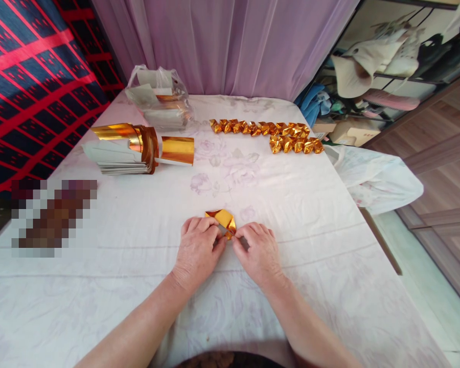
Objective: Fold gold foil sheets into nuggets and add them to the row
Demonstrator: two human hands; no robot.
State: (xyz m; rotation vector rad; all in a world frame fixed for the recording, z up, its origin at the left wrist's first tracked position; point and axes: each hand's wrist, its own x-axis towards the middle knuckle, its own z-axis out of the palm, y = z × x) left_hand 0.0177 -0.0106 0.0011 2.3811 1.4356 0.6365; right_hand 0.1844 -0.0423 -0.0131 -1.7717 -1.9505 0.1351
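Between my hands, on the floral cloth [145, 204], lies a partly folded sheet of gold foil paper [225, 217], its shiny face showing and a bit of grey backing visible near my fingers. My left hand [199, 248] presses and pinches its left and near side. My right hand [258, 250] has thumb and finger pinched together at the near right edge. Fingertips cover part of the folds. Beyond, to the left, a stack of gold foil sheets with pale backs [124, 158] sits beside a single curled gold sheet [177, 148].
Folded gold foil pieces [249, 127] stand in two rows at the far right. A clear plastic bag [161, 99] of more sheets is at the far left. A pixelated patch hides something at left. A white bag [383, 176] and shelves [394, 76] are off the right edge.
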